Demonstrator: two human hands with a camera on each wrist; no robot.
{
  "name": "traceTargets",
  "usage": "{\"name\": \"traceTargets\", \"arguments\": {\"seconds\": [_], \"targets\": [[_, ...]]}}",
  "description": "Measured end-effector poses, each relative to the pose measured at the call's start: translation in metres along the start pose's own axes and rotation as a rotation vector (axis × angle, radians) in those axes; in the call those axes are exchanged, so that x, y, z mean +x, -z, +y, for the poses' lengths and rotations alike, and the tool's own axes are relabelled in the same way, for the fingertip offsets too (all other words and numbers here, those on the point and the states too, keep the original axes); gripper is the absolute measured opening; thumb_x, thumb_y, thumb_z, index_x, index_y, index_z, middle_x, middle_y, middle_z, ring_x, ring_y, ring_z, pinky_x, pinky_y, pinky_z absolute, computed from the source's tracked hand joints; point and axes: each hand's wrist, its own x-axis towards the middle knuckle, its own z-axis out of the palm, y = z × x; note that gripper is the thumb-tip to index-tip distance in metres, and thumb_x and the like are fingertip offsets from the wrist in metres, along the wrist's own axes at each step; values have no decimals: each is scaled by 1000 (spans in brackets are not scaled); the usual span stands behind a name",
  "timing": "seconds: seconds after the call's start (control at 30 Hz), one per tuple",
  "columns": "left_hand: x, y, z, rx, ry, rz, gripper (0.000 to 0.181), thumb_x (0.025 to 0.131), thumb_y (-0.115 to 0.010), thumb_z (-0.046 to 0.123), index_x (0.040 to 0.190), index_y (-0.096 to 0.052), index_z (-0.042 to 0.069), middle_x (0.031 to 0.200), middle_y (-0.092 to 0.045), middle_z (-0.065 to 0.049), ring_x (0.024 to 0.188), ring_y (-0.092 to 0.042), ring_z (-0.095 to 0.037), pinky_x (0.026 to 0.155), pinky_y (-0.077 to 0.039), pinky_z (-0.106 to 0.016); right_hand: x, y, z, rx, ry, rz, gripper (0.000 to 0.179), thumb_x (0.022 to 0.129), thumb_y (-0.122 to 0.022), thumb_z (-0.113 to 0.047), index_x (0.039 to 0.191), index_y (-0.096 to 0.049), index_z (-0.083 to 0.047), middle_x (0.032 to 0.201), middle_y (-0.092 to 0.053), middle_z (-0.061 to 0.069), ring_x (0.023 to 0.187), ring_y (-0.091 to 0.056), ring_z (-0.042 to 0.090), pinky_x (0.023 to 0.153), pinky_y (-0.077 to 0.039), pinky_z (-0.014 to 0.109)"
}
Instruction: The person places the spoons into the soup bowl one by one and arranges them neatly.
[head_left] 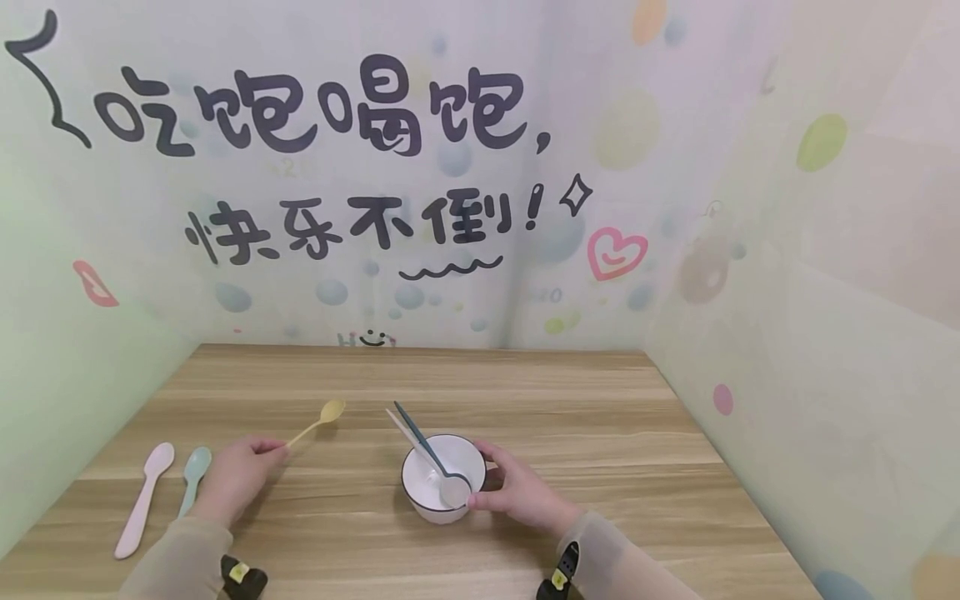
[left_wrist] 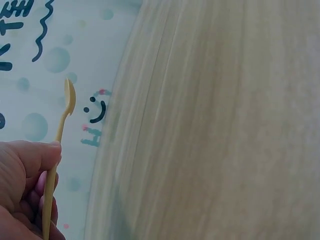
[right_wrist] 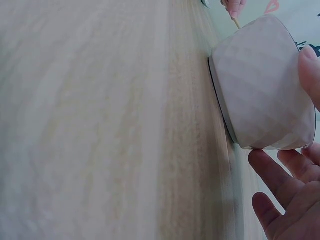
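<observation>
My left hand (head_left: 236, 475) pinches the handle of a slim yellow spoon (head_left: 332, 411) between thumb and fingers. In the left wrist view the yellow spoon (left_wrist: 69, 97) points up past the thumb tip. A white bowl (head_left: 438, 514) with a dark rim stands on the table, right of the middle of the head view. Around its right side my right hand (head_left: 525, 496) holds it, thumb on the near side and fingers on the far side. The right wrist view shows the bowl's faceted outer wall (right_wrist: 260, 85). Inside lean a dark-handled spoon (head_left: 417, 435) and a white-handled one (head_left: 405, 427).
Left of my left hand lie a pink spoon (head_left: 142, 508) and a light teal spoon (head_left: 197, 467), the teal one partly hidden by my forearm. The wooden table (head_left: 600, 417) ends at a printed wall (head_left: 450, 317) behind and at the sides.
</observation>
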Motion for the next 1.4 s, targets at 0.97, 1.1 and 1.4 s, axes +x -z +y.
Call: {"name": "traceTargets", "arguments": {"seconds": [0.97,1.1,1.4], "targets": [[-11,18,29,90,-148,19,36,96,-57,30,112,-66,-1,113,-62,-24,103,-57,-40,78,-45,-53,-2,0,-5,-4,-22,-5,83,81,-78,-18,149,-30,-13,145,-41,8,115,-56,27,86,-50,43],[-13,19,35,107,-169,32,34,95,-59,29,110,-67,-1,112,-61,-23,102,-57,-38,77,-44,-51,-2,1,-5,0,-17,-8,82,82,-78,-18,149,-31,-15,144,-41,7,115,-56,27,86,-49,42],[-21,19,50,123,-208,37,31,94,-60,26,107,-68,0,109,-59,-22,100,-56,-37,78,-44,-52,-2,0,-5,-15,-10,-7,82,81,-78,-15,149,-31,-14,143,-42,8,113,-57,27,84,-50,42]]}}
